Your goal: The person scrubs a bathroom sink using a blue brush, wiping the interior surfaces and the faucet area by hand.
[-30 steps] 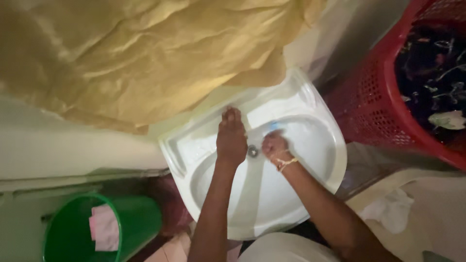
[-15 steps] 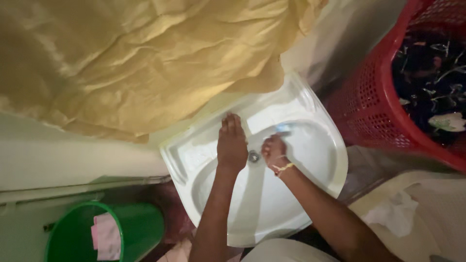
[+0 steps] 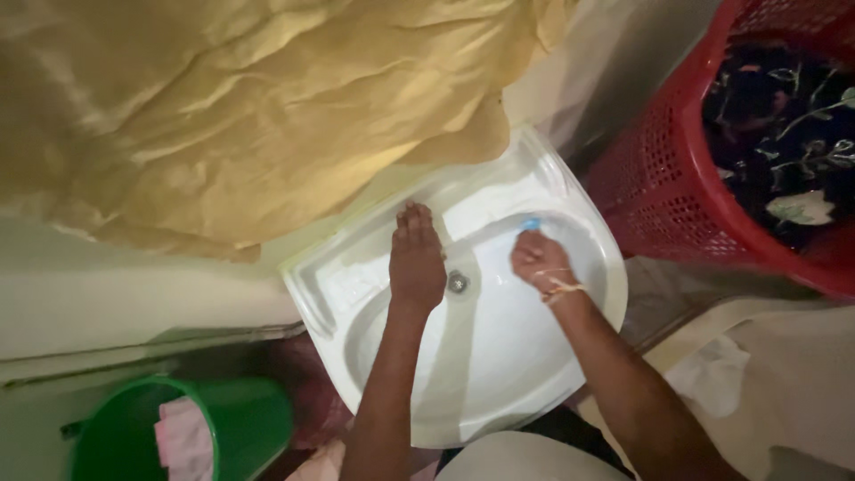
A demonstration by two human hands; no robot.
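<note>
head view: right hand (image 3: 537, 261) is curled in a fist-like grip around a small blue scrubber (image 3: 531, 224), which pokes out past the knuckles toward the far rim of the white basin (image 3: 499, 374); its long axis cannot be told. left hand (image 3: 416, 258) lies flat, fingers together, just left of the drain (image 3: 458, 282).

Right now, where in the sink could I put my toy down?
The near half of the white sink is bare, between the two forearms and the front rim. The back is crowded: the left hand lies flat beside the drain, and the right hand holds a small blue thing.
</note>
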